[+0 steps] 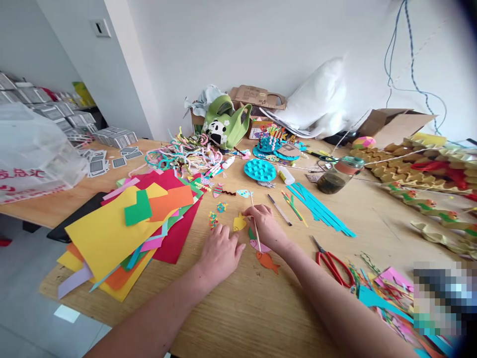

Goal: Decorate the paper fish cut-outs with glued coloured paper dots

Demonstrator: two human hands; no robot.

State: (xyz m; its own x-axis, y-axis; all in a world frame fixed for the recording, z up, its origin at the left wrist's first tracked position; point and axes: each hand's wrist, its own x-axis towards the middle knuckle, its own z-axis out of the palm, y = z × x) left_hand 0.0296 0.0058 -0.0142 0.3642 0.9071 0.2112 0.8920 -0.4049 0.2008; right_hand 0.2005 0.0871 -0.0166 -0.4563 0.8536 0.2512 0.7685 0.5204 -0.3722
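Observation:
My right hand (265, 227) is closed around a thin white stick (256, 231), which it holds nearly upright over the paper fish. Its fingertips are beside a yellow paper fish (239, 222). My left hand (219, 253) rests on the table just left of the fish, fingers loosely curled and partly spread, with nothing visible in it. Below the right hand lie a pink paper fish (259, 245), partly covered, and an orange paper fish (267, 262). Small coloured dots (212, 220) and a blue dotted fish (222, 207) lie beyond my left hand.
Stacked coloured paper (112, 233) covers the left. Red-handled scissors (335, 266), blue strips (320, 209) and a glass jar (337, 176) are on the right. A blue scalloped plate (260, 170), pipe cleaners (182, 154) and a green bag (225, 124) stand farther back.

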